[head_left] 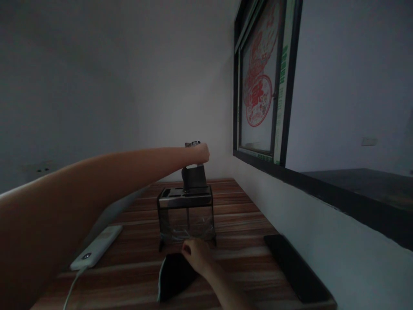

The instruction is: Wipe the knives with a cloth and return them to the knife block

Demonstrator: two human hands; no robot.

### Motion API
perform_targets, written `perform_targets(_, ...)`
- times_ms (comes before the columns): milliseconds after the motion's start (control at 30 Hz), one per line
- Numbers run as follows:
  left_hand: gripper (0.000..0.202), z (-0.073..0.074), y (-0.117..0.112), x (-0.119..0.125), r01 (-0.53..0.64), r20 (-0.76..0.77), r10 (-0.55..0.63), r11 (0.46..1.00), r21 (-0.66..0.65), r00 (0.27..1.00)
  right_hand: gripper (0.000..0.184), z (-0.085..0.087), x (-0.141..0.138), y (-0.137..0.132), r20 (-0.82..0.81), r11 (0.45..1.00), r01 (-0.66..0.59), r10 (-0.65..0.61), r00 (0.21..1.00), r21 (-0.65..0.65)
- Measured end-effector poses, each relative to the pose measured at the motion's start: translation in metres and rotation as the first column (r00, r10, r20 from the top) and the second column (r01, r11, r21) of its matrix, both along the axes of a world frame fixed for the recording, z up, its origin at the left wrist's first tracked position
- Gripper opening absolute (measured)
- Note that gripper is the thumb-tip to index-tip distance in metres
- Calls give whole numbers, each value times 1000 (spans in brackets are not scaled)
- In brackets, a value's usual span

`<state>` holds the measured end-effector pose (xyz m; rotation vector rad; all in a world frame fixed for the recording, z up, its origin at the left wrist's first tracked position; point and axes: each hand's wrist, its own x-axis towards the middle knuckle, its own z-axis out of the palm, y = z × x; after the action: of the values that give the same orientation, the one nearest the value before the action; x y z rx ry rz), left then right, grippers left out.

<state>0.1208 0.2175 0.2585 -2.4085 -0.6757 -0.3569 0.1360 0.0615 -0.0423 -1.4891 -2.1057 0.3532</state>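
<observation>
A stretched-out arm leads to my left hand point(201, 153), closed around the handle of a cleaver above the knife block. The cleaver's broad dark blade point(194, 177) points down to the top of the knife block point(185, 200); whether its edge sits in a slot is hard to see. The block has a metal-look top with slots and a clear see-through front. Low in front of it, my right hand point(196, 254) has its fingers pinched at the upper corner of a black cloth point(177, 275) with a pale edge. The cloth lies on the table.
A white power strip point(98, 247) with a cable lies on the left of the wood-grain table point(245, 254). At the right, a long black flat object point(295, 269) rests along the wall. A dark-framed window point(258, 82) with red decorations is above it.
</observation>
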Motion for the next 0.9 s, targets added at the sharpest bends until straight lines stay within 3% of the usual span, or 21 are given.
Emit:
perform_targets(333,15,64,-28,-17,-272,-237,282,959,75,930,14,1,1,1,-8,1000,-5,5,1000,-10)
perform_targets(500,8,95,-56,-25,-394,-278,442,894,212,853,15,0,1,2,-16,1000,-8,7,1000,-23)
perform_targets(600,21,110,-74,-31,-478,-279,548,832,282,789,14,1,1,1,-24,1000,-11,10,1000,-27)
perform_targets(667,27,116,-82,-39,-507,-246,576,811,293,779,14,1,1,1,-30,1000,-8,7,1000,-25)
perform_targets(767,36,117,-84,-58,-514,-177,557,825,236,812,13,2,1,1,-38,1000,-4,3,999,-21)
perform_targets(900,43,102,-77,-93,-527,-44,530,848,61,847,11,1,1,2,-51,1000,0,-1,999,-18)
